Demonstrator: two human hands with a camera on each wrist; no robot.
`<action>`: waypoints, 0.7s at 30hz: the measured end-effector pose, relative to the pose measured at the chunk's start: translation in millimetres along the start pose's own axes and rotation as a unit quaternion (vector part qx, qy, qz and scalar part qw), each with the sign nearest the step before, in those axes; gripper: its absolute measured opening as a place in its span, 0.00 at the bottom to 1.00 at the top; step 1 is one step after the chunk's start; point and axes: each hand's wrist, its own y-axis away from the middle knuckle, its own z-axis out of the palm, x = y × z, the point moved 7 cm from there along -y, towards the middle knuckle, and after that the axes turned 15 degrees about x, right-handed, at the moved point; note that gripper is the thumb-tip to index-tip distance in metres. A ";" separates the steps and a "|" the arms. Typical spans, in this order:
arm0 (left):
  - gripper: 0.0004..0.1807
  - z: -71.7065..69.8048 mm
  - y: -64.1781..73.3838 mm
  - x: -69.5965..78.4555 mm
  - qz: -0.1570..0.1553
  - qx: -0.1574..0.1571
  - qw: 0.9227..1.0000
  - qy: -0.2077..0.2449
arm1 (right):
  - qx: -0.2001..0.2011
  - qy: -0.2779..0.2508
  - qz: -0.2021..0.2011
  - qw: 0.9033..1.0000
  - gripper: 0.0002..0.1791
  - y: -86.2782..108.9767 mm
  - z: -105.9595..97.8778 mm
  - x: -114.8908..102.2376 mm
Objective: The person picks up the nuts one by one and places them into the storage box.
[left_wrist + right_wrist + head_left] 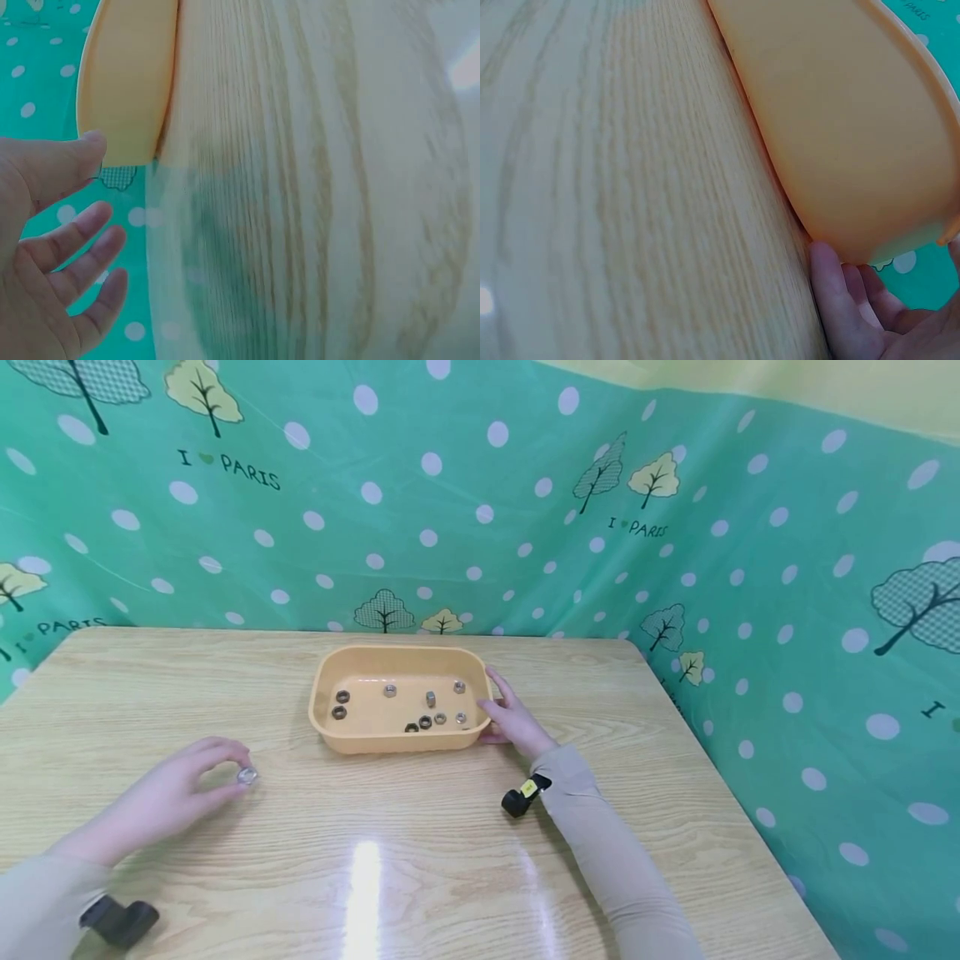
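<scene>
An orange tray (322, 710) stands mid-table with several metal nuts (425, 722) loose in it. My right hand (512, 717) rests against the tray's right end with its fingers fairly straight. In the right wrist view its thumb (829, 300) touches the tray's wall (840, 127). My left hand (187, 785) is over the table to the tray's front left and pinches a silver nut (247, 775) between thumb and forefinger tips. In the left wrist view the left hand (52, 247) shows loosely spread fingers, the nut is hidden, and the tray (127, 82) lies beyond.
The wooden table (420, 860) has a glare patch near its front middle. A green dotted cloth (480, 510) hangs behind and to the right of it. The table's right edge (720, 777) runs close to my right sleeve (615, 860).
</scene>
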 end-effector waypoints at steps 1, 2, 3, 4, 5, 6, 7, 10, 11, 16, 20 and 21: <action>0.12 0.7 -0.8 0.8 -0.006 -0.005 1.000 0.006 | 0.001 0.000 -0.001 1.000 0.36 0.4 -0.1 -0.3; 0.12 1.4 -1.6 1.6 -0.012 -0.010 1.000 0.012 | 0.002 -0.001 -0.002 1.000 0.37 0.6 -0.1 -0.5; 0.12 2.2 -2.5 2.3 -0.018 -0.015 1.000 0.018 | 0.001 -0.001 -0.002 1.000 0.37 0.7 -0.1 -0.6; 0.12 2.8 -3.4 3.4 -0.022 -0.019 0.999 0.025 | 0.001 -0.002 -0.001 1.000 0.37 0.7 -0.2 -0.5; 0.12 3.5 -4.4 4.5 -0.024 -0.021 0.999 0.028 | 0.001 -0.003 0.000 1.000 0.37 0.7 -0.3 -0.5; 0.11 4.2 -5.6 5.7 -0.025 -0.022 0.999 0.031 | 0.001 -0.003 0.000 1.000 0.37 0.8 -0.4 -0.5; 0.11 4.9 -6.7 7.0 -0.026 -0.023 0.999 0.034 | 0.001 -0.003 0.000 1.000 0.37 0.9 -0.5 -0.6; 0.10 6.3 -10.2 11.8 -0.020 -0.020 0.999 0.039 | -0.001 -0.003 0.001 1.000 0.37 1.5 -0.5 -1.0; 0.09 6.7 -11.3 13.4 -0.017 -0.019 0.999 0.041 | -0.002 -0.002 0.000 1.000 0.37 1.8 -0.5 -1.1; 0.09 9.0 -15.6 19.9 -0.011 -0.020 0.998 0.053 | -0.010 -0.001 -0.002 1.000 0.37 3.2 0.0 -1.9; 0.08 11.2 -18.8 23.8 -0.013 -0.025 0.998 0.058 | -0.009 0.003 -0.002 1.000 0.37 2.1 0.2 -0.8; 0.07 11.7 -19.7 24.8 -0.012 -0.025 0.998 0.058 | -0.007 0.004 -0.002 1.000 0.38 1.7 0.3 -0.6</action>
